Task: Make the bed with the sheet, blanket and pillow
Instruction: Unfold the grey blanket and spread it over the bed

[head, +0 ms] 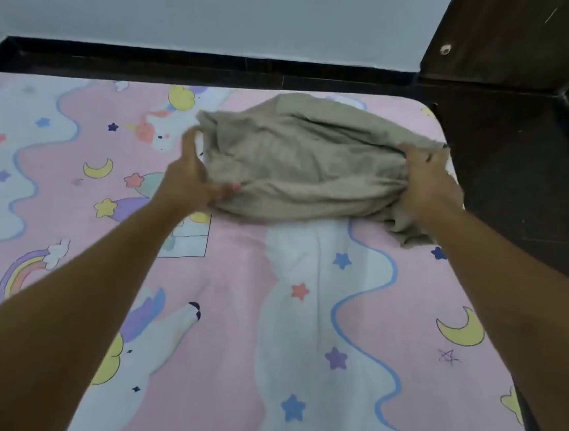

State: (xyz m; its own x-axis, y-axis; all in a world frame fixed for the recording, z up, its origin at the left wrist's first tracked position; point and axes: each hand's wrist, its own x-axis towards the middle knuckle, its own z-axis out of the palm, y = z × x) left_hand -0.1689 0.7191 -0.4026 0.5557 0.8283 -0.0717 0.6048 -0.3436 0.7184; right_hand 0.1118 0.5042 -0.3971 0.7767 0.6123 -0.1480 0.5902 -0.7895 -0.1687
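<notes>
— What's nearest to you?
— Two bare forearms, cut off at the bottom edge, reaching out over the sheet [231, 331]. It's pink with stars, moons and rainbows, and it lies flat on the bed beneath both hands.
— And the hands?
— The right hand [426, 186] has its fingers clenched into the bunched end of a beige bundle [307, 169], which lies on the sheet between the two hands. The left hand [194, 173] is smeared with blur at the bundle's other end. It's touching, but whether it grips or just presses I cannot tell.
— Pillow or blanket?
— Too crumpled to say.
— Beyond the hands?
— A black ledge [186, 65], then a pale wall [225, 10]. Past the right hand there's dark wooden furniture [515, 39], its top cut off.
</notes>
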